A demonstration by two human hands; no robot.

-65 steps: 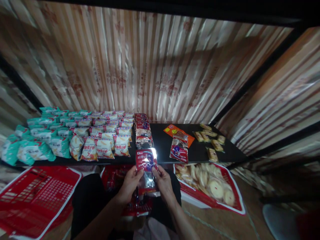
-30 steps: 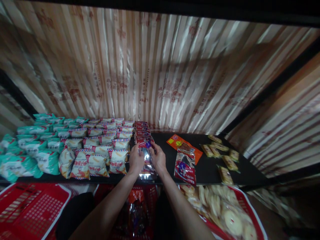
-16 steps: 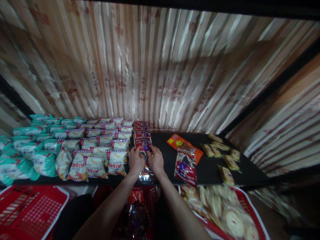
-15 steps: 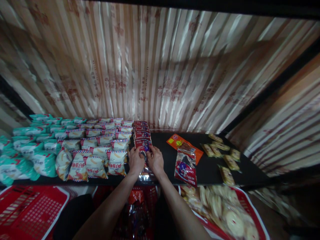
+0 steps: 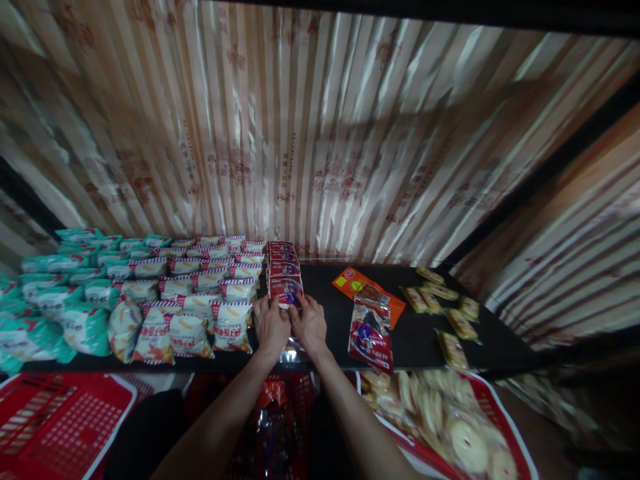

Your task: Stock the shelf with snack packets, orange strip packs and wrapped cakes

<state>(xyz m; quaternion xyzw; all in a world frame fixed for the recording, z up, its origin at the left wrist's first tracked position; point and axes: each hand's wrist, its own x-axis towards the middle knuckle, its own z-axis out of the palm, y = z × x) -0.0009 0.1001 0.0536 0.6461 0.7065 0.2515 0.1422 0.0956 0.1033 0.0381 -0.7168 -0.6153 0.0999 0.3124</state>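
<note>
A column of red snack packets (image 5: pixel 285 269) with blue and white print lies overlapped on the black shelf, running from the back wall toward me. My left hand (image 5: pixel 271 323) is at the left side of the front of this column, fingers bent onto a packet there. On the right side my right hand (image 5: pixel 307 322) grips the same packet, its thumb close to the left one. Both hands cover much of the packet's surface; a shiny silvery edge shows between my wrists. To the right lies a loose red packet (image 5: pixel 371 333), partly over an orange packet (image 5: pixel 367 295).
White snack bags (image 5: pixel 187 333) stand in rows left of my hands, with teal bags (image 5: pixel 86 328) farther left. Small yellow packs (image 5: pixel 460 324) lie scattered at right. Below the shelf are a red basket (image 5: pixel 65 420) and another basket of wrapped round cakes (image 5: pixel 470 443).
My hands have drawn slightly back toward me along the column, showing more of the upper packet's front. The loose packets at right have stayed in place.
</note>
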